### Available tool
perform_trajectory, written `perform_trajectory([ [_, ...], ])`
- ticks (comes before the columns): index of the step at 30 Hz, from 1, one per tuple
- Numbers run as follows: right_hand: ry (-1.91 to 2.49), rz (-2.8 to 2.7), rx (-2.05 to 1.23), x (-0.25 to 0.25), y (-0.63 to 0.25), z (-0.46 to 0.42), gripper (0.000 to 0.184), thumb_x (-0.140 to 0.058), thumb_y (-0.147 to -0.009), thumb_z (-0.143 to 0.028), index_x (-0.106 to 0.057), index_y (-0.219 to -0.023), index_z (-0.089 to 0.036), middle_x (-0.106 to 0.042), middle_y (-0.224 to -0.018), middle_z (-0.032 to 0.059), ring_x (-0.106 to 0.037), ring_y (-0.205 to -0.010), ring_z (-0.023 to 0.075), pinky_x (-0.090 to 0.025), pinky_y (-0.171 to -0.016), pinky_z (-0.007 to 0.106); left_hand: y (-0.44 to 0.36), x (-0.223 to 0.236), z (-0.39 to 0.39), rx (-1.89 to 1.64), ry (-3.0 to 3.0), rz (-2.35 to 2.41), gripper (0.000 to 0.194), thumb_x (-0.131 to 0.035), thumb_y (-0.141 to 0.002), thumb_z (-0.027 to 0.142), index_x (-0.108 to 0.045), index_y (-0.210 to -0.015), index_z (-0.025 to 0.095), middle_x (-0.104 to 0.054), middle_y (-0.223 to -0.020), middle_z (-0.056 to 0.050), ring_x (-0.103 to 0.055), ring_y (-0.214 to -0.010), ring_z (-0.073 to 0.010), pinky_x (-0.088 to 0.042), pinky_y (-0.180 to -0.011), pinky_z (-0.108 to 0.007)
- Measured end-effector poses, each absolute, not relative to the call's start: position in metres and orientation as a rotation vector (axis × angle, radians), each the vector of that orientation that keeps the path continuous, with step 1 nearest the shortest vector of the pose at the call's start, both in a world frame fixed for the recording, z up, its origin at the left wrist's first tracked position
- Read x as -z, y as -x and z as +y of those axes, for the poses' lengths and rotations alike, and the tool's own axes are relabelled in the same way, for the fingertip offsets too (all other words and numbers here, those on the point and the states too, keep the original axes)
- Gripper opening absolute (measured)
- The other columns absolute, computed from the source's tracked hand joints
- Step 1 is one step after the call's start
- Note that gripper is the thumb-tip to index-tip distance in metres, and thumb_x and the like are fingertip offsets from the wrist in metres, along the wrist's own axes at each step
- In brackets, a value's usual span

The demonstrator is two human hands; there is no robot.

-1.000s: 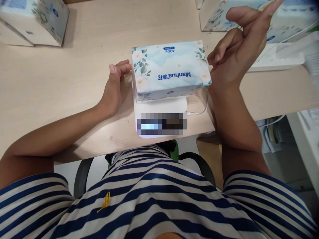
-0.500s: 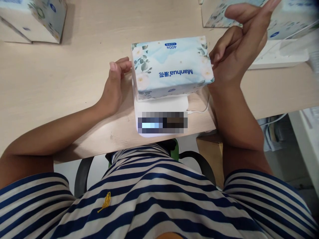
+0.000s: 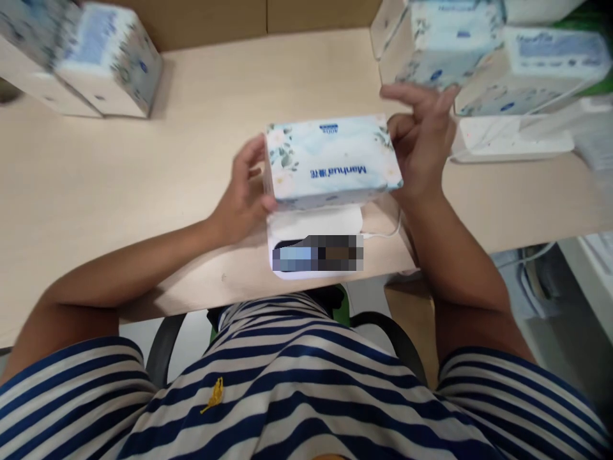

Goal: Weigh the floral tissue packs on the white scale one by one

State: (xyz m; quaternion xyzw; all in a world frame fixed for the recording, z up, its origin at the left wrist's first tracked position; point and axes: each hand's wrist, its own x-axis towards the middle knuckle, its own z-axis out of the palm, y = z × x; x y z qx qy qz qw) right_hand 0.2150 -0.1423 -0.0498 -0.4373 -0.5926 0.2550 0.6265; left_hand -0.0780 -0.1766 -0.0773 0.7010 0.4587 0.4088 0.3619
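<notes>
A soft pack of tissues (image 3: 330, 160) with a pale blue flower print, its lettering upside down to me, is over the back of a white device like a digital scale (image 3: 316, 220). The device's display is pixelated out. My left hand (image 3: 246, 191) grips the pack's left end, with the thumb at the near corner and the fingers bent along the side. Against the right end is my right hand (image 3: 424, 150), some fingers curled at the pack and others stretched up and away. Whether the pack rests fully on the device I cannot tell.
More tissue packs stand at the back left (image 3: 110, 64) and back right (image 3: 450, 45) of the table (image 3: 211, 96). A white power strip (image 3: 517, 137) with cables lies at the right. A cable (image 3: 390, 233) runs from the device. Below the table edge is a cardboard box (image 3: 409, 310).
My left hand has closed onto the pack's left end, its thumb now at the near corner. My right hand's fingers have drawn in closer to the pack. The view has tilted up.
</notes>
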Motion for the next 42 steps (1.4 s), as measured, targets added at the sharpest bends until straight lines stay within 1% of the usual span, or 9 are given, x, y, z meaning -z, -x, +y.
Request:
perform_trajectory([
  [3,0.942,-1.534,-0.692,0.055,-0.215,-0.152,0.084,-0.039,-0.096,-0.095,-0.074,-0.138,-0.031,-0.061,-0.074,-0.0006,-0.056,-0.06,0.0151,-0.049,-0.062,0.034,0.08,0.075,-0.185,-0.986,-1.834,0.958,0.137,-0.085,-0.065,0.094,-0.021,-0.173,0.039,-0.034,-0.18,-0.01,-0.036,-0.168,-0.0479,-0.04,-0.134,-0.069],
  [6,0.85,-1.621,-0.772,0.064,-0.218,-0.154,0.084,-0.042,-0.095,-0.095,-0.064,-0.155,-0.041,-0.07,-0.084,0.0023,-0.067,-0.075,0.0226,-0.06,-0.076,0.044,0.085,0.075,-0.185,-1.0,-1.765,0.97,0.139,-0.096,-0.07,0.074,-0.009,-0.174,0.041,-0.032,-0.18,-0.013,-0.033,-0.17,-0.0462,-0.032,-0.139,-0.07],
  [12,0.836,-1.657,-0.89,0.074,-0.223,-0.146,0.092,-0.044,-0.092,-0.097,-0.044,-0.17,-0.047,-0.08,-0.133,0.0071,-0.076,-0.121,0.0308,-0.065,-0.095,0.049,0.094,0.055,-0.176,-1.135,-1.533,1.138,0.134,-0.102,-0.06,0.071,-0.03,-0.164,0.029,-0.04,-0.171,-0.021,-0.042,-0.163,-0.0466,-0.037,-0.137,-0.069],
  [17,0.818,-1.804,-1.079,0.076,-0.215,-0.154,0.099,-0.041,-0.091,-0.098,-0.02,-0.177,-0.052,-0.044,-0.181,0.0032,-0.049,-0.164,0.0347,-0.058,-0.118,0.059,0.105,0.031,-0.17,-1.273,-1.551,1.164,0.124,-0.102,-0.058,0.074,-0.042,-0.156,0.028,-0.05,-0.162,-0.019,-0.053,-0.153,-0.0444,-0.048,-0.129,-0.063],
  [22,0.783,-1.815,-1.044,0.076,-0.212,-0.154,0.093,-0.042,-0.093,-0.095,-0.018,-0.175,-0.058,-0.036,-0.185,0.0029,-0.05,-0.164,0.0353,-0.058,-0.117,0.06,0.144,0.012,-0.137,-1.482,-1.676,1.499,0.137,-0.099,-0.053,0.081,-0.035,-0.161,0.028,-0.044,-0.166,-0.021,-0.043,-0.16,-0.0452,-0.048,-0.127,-0.06],
  [29,0.957,-1.666,-1.047,0.077,-0.209,-0.144,0.107,-0.048,-0.086,-0.1,-0.023,-0.176,-0.047,-0.038,-0.183,0.0134,-0.055,-0.158,0.0396,-0.055,-0.12,0.067,0.257,0.003,-0.083,-1.907,-1.644,1.984,0.153,-0.1,-0.04,0.087,-0.041,-0.163,0.015,-0.045,-0.167,-0.02,-0.025,-0.168,-0.049,-0.017,-0.14,-0.062],
  [34,1.128,-1.667,-0.83,0.072,-0.206,-0.15,0.092,-0.06,-0.091,-0.089,-0.041,-0.168,-0.042,-0.044,-0.179,0.0127,-0.038,-0.169,0.0373,-0.037,-0.134,0.073,0.282,0.014,-0.08,-1.926,-1.524,2.085,0.156,-0.094,-0.05,0.089,-0.033,-0.166,0.006,-0.038,-0.172,-0.022,-0.014,-0.17,-0.0493,-0.01,-0.136,-0.064],
  [38,1.279,-1.573,-0.541,0.07,-0.212,-0.141,0.082,-0.064,-0.09,-0.086,-0.059,-0.154,-0.036,-0.05,-0.172,0.0126,-0.038,-0.168,0.0375,-0.027,-0.138,0.074,0.267,0.014,-0.073,-1.76,-1.276,2.27,0.167,-0.098,-0.046,0.087,-0.019,-0.167,0.003,-0.019,-0.181,-0.028,-0.01,-0.172,-0.0463,0.001,-0.144,-0.06],
  [42,1.323,-1.484,-0.433,0.071,-0.219,-0.124,0.078,-0.058,-0.092,-0.089,-0.063,-0.147,-0.034,-0.056,-0.165,0.0133,-0.045,-0.163,0.0363,-0.031,-0.137,0.072,0.259,0.012,-0.064,-1.618,-1.233,2.273,0.177,-0.091,-0.053,0.09,0.003,-0.167,-0.006,0.003,-0.187,-0.026,0.005,-0.177,-0.04,0.008,-0.145,-0.05],
])
